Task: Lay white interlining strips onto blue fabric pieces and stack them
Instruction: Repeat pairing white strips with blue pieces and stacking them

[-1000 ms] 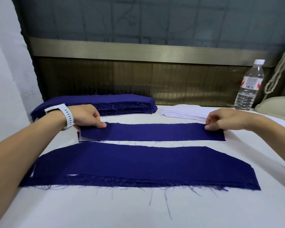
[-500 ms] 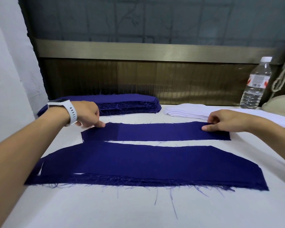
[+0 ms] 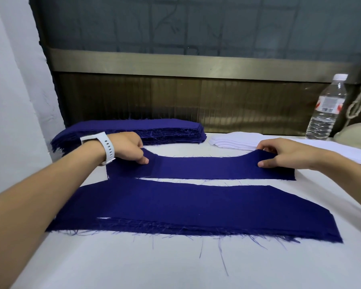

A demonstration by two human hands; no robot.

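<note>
Left hand (image 3: 129, 149), wearing a white wrist watch (image 3: 107, 147), pinches the left end of a narrow dark-blue woven fabric strip (image 3: 217, 167) between curled fingers and thumb. The right hand (image 3: 283, 155) grips the opposite end the same way, thumb on the near side and fingers over the far edge. Both ends are raised slightly while the middle sags onto the white-covered bench (image 3: 133, 263); the strip lies across the bench's centre, parallel to its front edge. Just nearer the front edge lies a flat stack of wide dark-blue fabric pieces (image 3: 186, 205) with frayed threads along its near side and a sliver of white showing at its left. A thicker pile of dark-blue cut pieces (image 3: 154, 128) sits at the rear left, a pile of white interlining strips (image 3: 233, 140) at the rear right, and a clear plastic water bottle (image 3: 325, 109) stands in the far right corner. Likely hazards: the limp cloth may fold or drag at its unsupported middle, land askew on the stack, or snag loose threads and shift the layers beneath.
</note>
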